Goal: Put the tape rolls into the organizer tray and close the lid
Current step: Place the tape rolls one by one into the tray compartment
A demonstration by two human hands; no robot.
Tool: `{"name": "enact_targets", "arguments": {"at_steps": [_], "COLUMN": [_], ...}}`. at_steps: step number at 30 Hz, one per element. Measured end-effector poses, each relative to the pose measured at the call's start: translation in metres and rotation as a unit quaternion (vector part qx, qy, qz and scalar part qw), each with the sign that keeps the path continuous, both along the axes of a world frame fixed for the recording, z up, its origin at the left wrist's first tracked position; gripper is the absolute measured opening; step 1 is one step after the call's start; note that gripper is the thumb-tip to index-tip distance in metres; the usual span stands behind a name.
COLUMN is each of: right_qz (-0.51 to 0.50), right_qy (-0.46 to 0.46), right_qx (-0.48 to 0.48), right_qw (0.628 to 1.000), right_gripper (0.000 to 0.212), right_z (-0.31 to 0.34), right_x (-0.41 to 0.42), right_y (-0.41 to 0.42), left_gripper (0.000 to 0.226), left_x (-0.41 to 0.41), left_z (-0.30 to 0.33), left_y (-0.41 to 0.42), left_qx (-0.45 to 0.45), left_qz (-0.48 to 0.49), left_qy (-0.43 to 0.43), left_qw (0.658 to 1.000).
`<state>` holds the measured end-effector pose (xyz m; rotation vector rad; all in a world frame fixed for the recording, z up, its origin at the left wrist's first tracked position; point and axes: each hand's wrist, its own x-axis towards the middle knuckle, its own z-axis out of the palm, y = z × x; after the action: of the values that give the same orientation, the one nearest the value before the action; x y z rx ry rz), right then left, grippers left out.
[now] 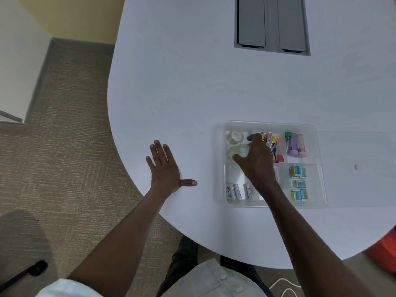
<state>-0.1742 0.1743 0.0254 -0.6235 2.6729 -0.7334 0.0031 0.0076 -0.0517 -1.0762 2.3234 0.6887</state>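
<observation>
right hand (256, 156) on tape roll (237, 152), organizer tray (321, 168)

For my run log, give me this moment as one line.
right hand: on second tape roll in tray | left hand: flat on table | lid: off

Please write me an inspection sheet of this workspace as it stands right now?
Surface: white table, rounded edge, grey hatch panel set in it.
Job's things: clear organizer tray; far tape roll and near tape roll in its far-left compartment; clear lid lying flat to the tray's right, so the tray is open.
Clutter: pens, capped tubes, small boxes, batteries, all inside the tray.
Hands: left hand flat on the table, empty; right hand in the tray, fingers at the near roll.
Cables: white cable on the floor.
Surroundings: carpet, yellow wall.
</observation>
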Motion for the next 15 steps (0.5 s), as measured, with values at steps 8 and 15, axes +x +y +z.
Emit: {"name": "enact_targets", "arguments": {"at_steps": [8,15], "right_qz": [0.052,0.05], "right_qy": [0.017,0.006], "right_qx": [0.049,0.134], "right_qw": [0.997,0.99], "right_gripper": [0.064,0.073], "right_z": [-0.009,-0.018], "right_x": [-0.01,-0.011], "right_y": [-0.017,-0.026], "left_gripper": [0.164,0.164], "left_x": [-0.001,0.0], "left_z": [0.0,-0.002], "left_y": [0.001,0.001], "left_qx": [-0.008,-0.01], "left_qz": [-0.001,-0.001], "left_qy": [0.003,0.003], "left_qw": [1.0,1.0]}}
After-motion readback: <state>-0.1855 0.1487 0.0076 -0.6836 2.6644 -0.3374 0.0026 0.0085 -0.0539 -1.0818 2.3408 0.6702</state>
